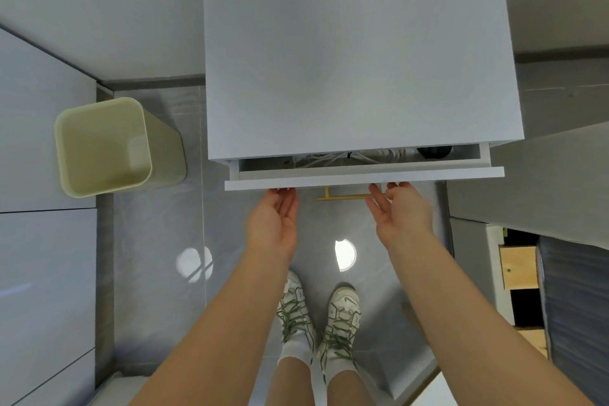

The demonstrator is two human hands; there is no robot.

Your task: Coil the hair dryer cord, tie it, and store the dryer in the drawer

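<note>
Cord [331,157] white, bundled, inside drawer [362,176]

Only a narrow slit of the drawer [362,173] shows beneath the cabinet [356,59] top, and the rest of its inside is hidden. In the slit lie loops of white cord [329,156] and a dark round shape [433,151] — too little of it shows to identify. The fingertips of the left hand [275,221] and right hand [400,214] slip out of sight under the drawer front. The right hand partly covers the gold handle [342,197]. The picture's upper edge cuts off the cabinet's far end.
</note>
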